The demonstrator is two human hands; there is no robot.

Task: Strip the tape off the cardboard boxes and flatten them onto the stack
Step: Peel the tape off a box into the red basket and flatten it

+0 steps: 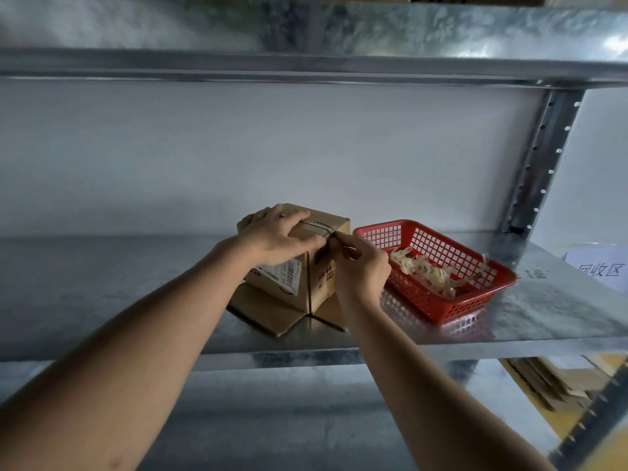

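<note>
A small cardboard box (306, 263) stands on a shiny metal shelf (119, 287), about in the middle of it and closer to the front edge than to the back wall. Its bottom flaps are open and lie flat on the shelf under it.

The left hand (277, 234) lies on top of the box. Its fingers curl over the top and hold the box. The right hand (360, 266) is at the top right corner of the box. Its finger and thumb pinch the end of a strip of clear tape (321, 228) that runs across the top of the box.

A white label (283, 273) with black bar codes and small numbers is stuck on the side of the box that faces the person. The numbers are too small to read. The next side has some printed signs, and they are too blurry to read.

A red plastic basket (475, 294) with little square holes sits just to the right of the box. Crumpled bits of pale tape (428, 271) lie inside it.

At the right edge of the shelf lies a white paper sign (599, 268) with the words "回收区".

Below the shelf, on the right, is a pile of flat cardboard (557, 382).
</note>
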